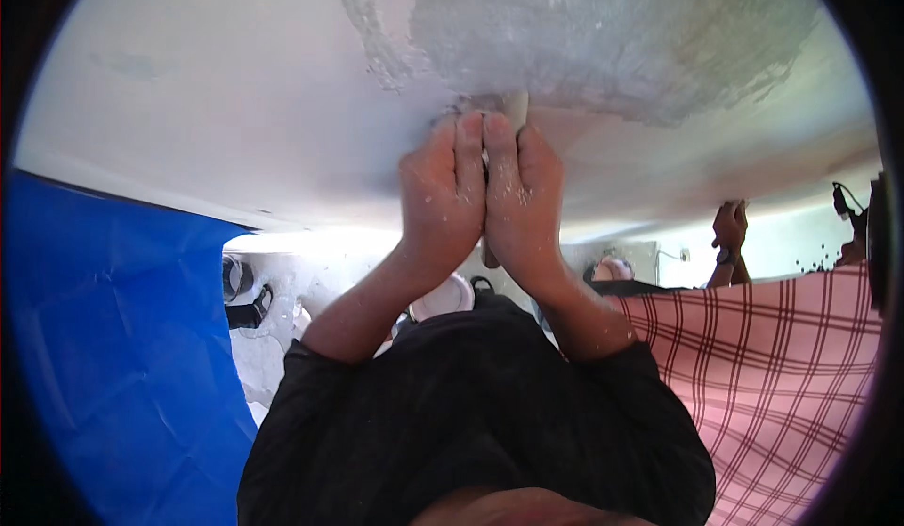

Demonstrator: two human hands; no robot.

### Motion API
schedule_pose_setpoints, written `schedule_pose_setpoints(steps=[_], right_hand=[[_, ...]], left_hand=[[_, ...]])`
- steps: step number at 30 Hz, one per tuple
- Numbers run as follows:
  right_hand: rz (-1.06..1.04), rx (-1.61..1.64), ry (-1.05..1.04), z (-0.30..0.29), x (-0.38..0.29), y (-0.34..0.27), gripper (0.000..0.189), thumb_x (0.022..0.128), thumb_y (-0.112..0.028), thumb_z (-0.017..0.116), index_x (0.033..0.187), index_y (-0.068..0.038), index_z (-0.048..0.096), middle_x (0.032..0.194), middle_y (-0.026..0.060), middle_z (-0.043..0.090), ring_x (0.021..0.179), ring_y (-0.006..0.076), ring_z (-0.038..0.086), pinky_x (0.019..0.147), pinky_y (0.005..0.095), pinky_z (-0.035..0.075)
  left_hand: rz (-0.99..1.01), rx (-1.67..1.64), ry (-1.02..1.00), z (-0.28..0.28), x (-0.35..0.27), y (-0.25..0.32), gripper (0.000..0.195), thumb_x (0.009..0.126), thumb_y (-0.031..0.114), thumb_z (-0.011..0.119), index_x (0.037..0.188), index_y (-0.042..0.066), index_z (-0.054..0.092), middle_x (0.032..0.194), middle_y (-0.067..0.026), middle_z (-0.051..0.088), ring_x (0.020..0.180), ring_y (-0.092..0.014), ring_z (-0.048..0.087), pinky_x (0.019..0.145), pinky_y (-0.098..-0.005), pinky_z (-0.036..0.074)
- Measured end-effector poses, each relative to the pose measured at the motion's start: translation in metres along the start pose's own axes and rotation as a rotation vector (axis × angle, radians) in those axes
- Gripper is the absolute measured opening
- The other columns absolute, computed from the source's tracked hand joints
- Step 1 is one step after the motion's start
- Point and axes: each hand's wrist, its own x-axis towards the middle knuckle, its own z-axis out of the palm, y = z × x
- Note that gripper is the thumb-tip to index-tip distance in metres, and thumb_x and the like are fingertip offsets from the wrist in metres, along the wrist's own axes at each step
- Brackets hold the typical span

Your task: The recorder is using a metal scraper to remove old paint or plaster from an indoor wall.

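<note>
My left hand (441,190) and my right hand (522,194) are pressed side by side, thumbs together, both dusted with pale powder. Between them they grip a hand tool held against the pale wall (247,116). A light-coloured edge of the tool (519,108) shows just beyond my right fingers. Below the palms, a short brown end (489,254) pokes out; the rest is hidden by my hands. Above the fingertips spreads a rough grey plaster patch (607,38), with a narrower grey streak (364,24) to its left.
A blue sheet (120,342) hangs on the left, a pink checked cloth (770,378) on the right. Another person's hands (730,226) touch the wall at right. Underneath are a white round container (445,300), a dark bucket (236,277) and a person's foot (261,301).
</note>
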Motion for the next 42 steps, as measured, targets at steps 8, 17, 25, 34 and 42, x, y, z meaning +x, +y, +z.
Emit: schedule_pose_setpoints(steps=[8,17,25,34,42], right_hand=[[-0.145,0.159,-0.213,0.003,0.0,-0.032,0.025,0.102,-0.022,0.053,0.098,0.003,0.054,0.076,0.0209,0.061,0.065,0.0297,0.058,0.061,0.0399,0.046],[0.208,0.392,-0.56,0.011,-0.025,-0.034,0.014,0.104,-0.017,0.047,0.104,-0.003,0.049,0.067,-0.0008,0.05,0.052,0.0027,0.041,0.046,0.0212,0.032],[0.24,0.313,-0.698,0.045,-0.032,-0.028,0.018,0.105,-0.019,0.045,0.112,-0.003,0.048,0.067,0.0049,0.055,0.045,0.0075,0.044,0.04,0.0221,0.036],[0.157,0.3,-0.374,0.044,-0.021,-0.025,0.018,0.105,-0.022,0.046,0.099,-0.005,0.046,0.063,0.0068,0.053,0.039,0.0123,0.047,0.034,0.0249,0.037],[-0.001,0.228,-0.197,0.059,-0.012,-0.029,0.018,0.106,-0.021,0.046,0.101,-0.004,0.048,0.061,0.0004,0.049,0.041,0.0042,0.041,0.035,0.021,0.03]], left_hand=[[-0.029,-0.217,0.03,-0.026,0.011,0.022,0.029,0.108,0.023,0.042,0.093,0.003,0.056,0.079,0.0019,0.055,0.074,-0.003,0.046,0.063,-0.0209,0.04],[-0.264,-0.537,-0.048,-0.075,-0.012,0.023,0.01,0.101,0.01,0.056,0.096,0.002,0.059,0.079,-0.0018,0.064,0.066,-0.004,0.058,0.053,-0.0195,0.045],[-0.164,-0.402,0.361,-0.128,-0.011,-0.007,0.024,0.103,0.021,0.052,0.093,0.001,0.059,0.093,-0.0151,0.07,0.088,-0.023,0.071,0.069,-0.0321,0.058],[-0.575,-0.133,0.5,-0.213,-0.077,-0.115,0.028,0.103,0.026,0.05,0.108,0.0,0.058,0.101,-0.0182,0.07,0.089,-0.025,0.071,0.067,-0.0313,0.058],[-0.474,-0.376,-0.012,-0.16,-0.034,-0.071,0.028,0.102,0.024,0.052,0.115,0.001,0.062,0.109,-0.0145,0.07,0.096,-0.022,0.069,0.08,-0.0331,0.056]])
